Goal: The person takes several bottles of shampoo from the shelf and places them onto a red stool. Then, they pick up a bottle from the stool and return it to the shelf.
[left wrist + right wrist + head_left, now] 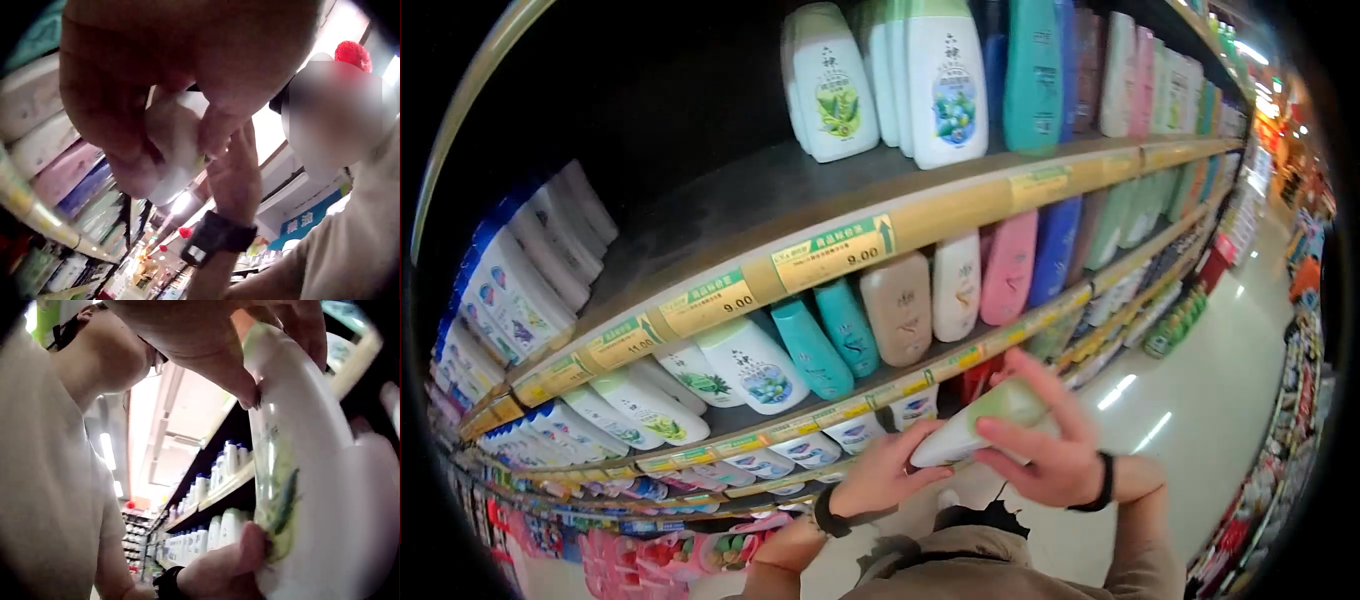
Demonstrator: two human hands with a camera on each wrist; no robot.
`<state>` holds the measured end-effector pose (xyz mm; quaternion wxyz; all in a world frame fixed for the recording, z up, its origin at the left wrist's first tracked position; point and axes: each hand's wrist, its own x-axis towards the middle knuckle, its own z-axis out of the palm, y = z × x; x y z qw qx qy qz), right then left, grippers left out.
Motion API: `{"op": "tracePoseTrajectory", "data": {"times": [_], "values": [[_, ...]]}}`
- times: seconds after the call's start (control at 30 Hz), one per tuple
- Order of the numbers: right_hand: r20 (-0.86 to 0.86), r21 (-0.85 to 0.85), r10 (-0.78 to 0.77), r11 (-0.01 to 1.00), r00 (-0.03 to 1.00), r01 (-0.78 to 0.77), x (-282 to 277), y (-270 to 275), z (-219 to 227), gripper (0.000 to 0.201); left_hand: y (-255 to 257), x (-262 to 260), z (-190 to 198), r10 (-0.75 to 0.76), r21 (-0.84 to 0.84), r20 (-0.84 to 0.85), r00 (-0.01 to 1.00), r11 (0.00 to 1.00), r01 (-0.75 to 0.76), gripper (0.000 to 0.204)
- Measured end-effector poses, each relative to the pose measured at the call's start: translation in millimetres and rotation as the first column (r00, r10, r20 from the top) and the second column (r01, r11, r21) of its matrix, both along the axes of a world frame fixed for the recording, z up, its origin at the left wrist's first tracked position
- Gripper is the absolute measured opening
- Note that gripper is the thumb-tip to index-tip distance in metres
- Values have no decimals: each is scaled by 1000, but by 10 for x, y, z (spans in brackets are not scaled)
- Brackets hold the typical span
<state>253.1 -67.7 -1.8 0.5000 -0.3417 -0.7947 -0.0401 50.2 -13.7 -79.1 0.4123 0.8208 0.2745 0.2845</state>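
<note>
A white bottle (948, 440) with a pale green cap end is held tilted between both hands, in front of the shelves. My left hand (878, 474) grips its lower end, thumb along the near side. Around the cap end is my right hand (1055, 450), with its thumb and fingers on either side. In the right wrist view the bottle (312, 444) shows a green leafy label; the left thumb presses beside that label and the right hand (194, 337) is at the top. The left wrist view has the left hand (187, 50) covering much of the bottle (175, 144).
White bottles (948, 90) and a teal bottle (1032, 80) stand on the upper shelf. Below, a brown bottle (898, 310) and a pink bottle (1008, 270) lean in a row. Price labels (835, 255) line the shelf edge. The aisle floor (1200, 390) runs to the right.
</note>
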Motion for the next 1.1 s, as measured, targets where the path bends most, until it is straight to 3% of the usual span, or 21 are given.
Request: {"op": "tracePoseTrajectory", "data": {"times": [0.07,0.13,0.23,0.3,0.37,0.4,0.43,0.47,0.5,0.53,0.6,0.7,0.9,0.97,1.07,1.1], "values": [[79,73,129,988,989,-135,140,205,381,34,56,1,322,2,94,37,999,996,-5,56],[203,60,283,952,937,-300,208,440,744,56,32,-22,616,36,127,-34,999,991,-32,55],[360,-10,319,941,877,-338,87,648,1432,63,-11,-51,1174,57,102,-47,997,993,-52,51],[280,-54,418,906,864,-420,-67,773,1654,69,21,-86,1393,90,48,4,996,995,-90,46],[286,17,432,890,855,-456,-158,910,1791,66,82,-109,1644,144,114,67,987,982,-151,37],[321,84,420,880,849,-467,-185,987,1837,65,67,-123,1857,228,112,-7,974,968,-226,33],[354,148,404,866,843,-477,-204,1053,1887,63,136,-130,1928,240,226,91,966,940,-255,32],[384,208,385,849,839,-485,-205,1107,1934,62,98,-135,2142,356,109,-58,933,931,-349,48],[413,270,361,829,836,-490,-221,1162,1990,61,138,-135,2254,388,80,-23,921,919,-385,43],[438,333,331,804,835,-493,-218,1223,2040,59,166,-125,2385,422,202,-64,904,893,-403,36],[479,446,278,739,832,-504,-202,1324,2122,57,416,-195,2401,318,452,70,945,835,-314,30],[513,589,202,624,834,-514,-197,1463,2216,53,603,-210,2619,362,679,46,931,673,-295,27],[518,731,97,465,850,-499,-203,1740,2269,47,1049,-185,2697,485,766,-30,874,573,-291,28],[511,677,86,572,855,-463,-233,1788,2275,44,1202,-209,2712,542,784,-77,837,551,-285,29],[494,550,75,745,866,-378,-307,1886,2208,42,1349,-192,2705,547,549,-141,825,737,-394,30],[453,668,-68,686,889,-288,-336,2079,2173,41,1372,-172,2715,565,514,-183,804,752,-411,31]]}}
